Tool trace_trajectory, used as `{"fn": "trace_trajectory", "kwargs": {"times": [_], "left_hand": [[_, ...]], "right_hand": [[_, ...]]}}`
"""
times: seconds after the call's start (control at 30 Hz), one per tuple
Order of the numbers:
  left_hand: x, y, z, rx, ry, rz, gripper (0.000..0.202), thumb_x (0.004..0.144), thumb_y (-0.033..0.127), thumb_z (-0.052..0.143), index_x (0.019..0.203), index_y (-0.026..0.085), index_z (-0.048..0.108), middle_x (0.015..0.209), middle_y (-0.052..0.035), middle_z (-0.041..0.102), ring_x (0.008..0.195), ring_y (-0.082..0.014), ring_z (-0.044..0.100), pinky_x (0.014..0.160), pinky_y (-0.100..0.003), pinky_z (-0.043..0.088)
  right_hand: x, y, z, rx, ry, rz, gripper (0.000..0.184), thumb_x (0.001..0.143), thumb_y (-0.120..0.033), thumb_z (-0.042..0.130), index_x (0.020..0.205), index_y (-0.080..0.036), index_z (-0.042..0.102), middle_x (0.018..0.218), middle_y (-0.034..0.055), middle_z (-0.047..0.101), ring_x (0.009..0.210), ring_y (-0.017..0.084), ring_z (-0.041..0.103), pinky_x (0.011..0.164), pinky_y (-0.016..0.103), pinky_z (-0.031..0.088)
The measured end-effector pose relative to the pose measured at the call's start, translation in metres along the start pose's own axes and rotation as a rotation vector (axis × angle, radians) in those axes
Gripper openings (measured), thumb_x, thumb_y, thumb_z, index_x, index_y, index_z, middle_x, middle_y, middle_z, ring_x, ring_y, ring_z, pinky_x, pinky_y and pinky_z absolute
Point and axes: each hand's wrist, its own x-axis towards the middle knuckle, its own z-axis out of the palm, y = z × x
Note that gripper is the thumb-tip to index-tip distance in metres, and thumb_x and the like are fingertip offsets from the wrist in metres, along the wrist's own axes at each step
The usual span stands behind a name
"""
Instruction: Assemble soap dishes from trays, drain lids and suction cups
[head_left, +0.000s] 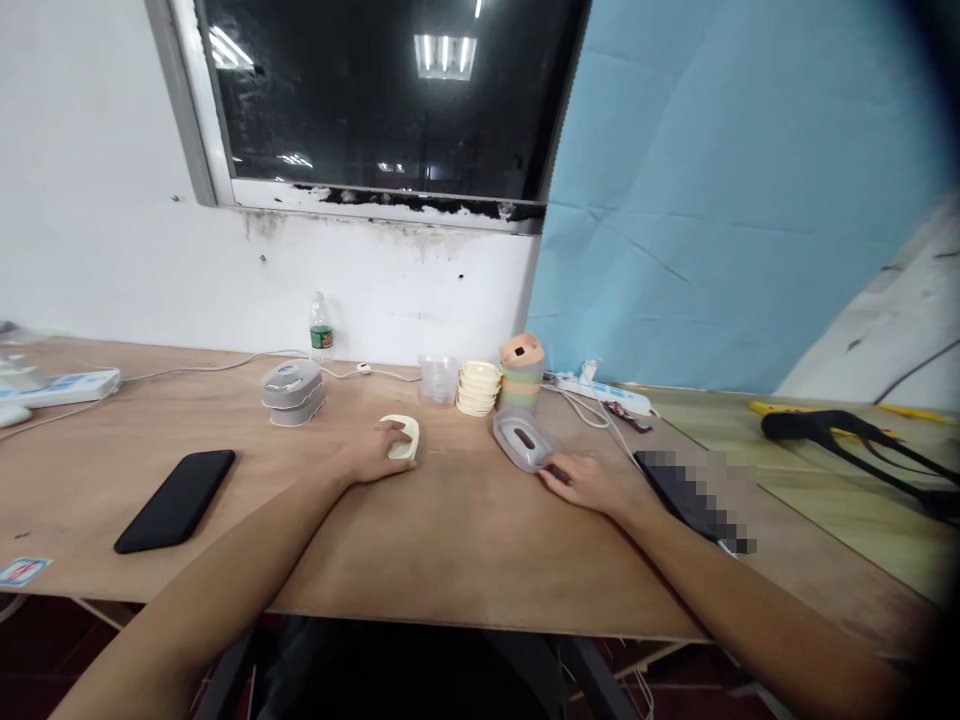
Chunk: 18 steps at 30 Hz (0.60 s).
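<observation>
My left hand (373, 455) rests on the wooden table (450, 540), its fingers curled round a cream oval lid (403, 436). My right hand (585, 480) lies at the near end of a grey oval lid with a slot (520, 438), fingertips touching its edge. Just behind stand a stack of cream lids (478, 387), a clear plastic cup (437, 379) and a stack of coloured containers topped by an orange lid (522, 372).
A stack of grey lids (293, 390) and a water bottle (321, 327) stand at the back left. A black phone (176, 498) lies at the left, a power strip (604, 394) and cables at the back right, and a dark device (686, 490) by my right forearm.
</observation>
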Motion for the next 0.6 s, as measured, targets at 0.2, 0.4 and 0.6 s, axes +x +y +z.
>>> {"fn": "trace_trajectory", "kwargs": {"times": [0.2,0.4,0.6], "left_hand": [[0.001,0.002,0.000,0.011,0.012,0.021,0.065,0.076,0.069,0.054,0.121,0.022,0.061,0.137,-0.0110,0.048,0.128,-0.0312,0.044,0.109,-0.045,0.035],[0.002,0.009,0.000,-0.059,0.112,0.057,0.060,0.078,0.062,0.057,0.123,0.023,0.058,0.134,-0.0095,0.051,0.125,-0.0296,0.047,0.108,-0.045,0.037],[0.003,0.031,0.002,-0.211,0.361,0.108,0.060,0.081,0.054,0.058,0.131,0.021,0.048,0.133,-0.0101,0.051,0.124,-0.0271,0.048,0.107,-0.044,0.037]], "right_hand": [[0.005,0.002,0.013,-0.096,0.035,0.026,0.027,0.088,-0.040,0.050,0.080,-0.021,0.068,0.068,0.0064,0.070,0.060,0.019,0.065,0.057,0.028,0.041],[0.030,-0.036,0.014,-0.025,0.155,-0.027,0.025,0.091,-0.033,0.048,0.092,-0.019,0.068,0.079,0.0065,0.072,0.066,0.017,0.066,0.063,0.027,0.044],[0.063,-0.126,0.020,0.336,0.085,-0.194,0.034,0.089,-0.037,0.054,0.119,-0.022,0.057,0.083,0.0029,0.071,0.068,0.016,0.064,0.066,0.028,0.047]]}}
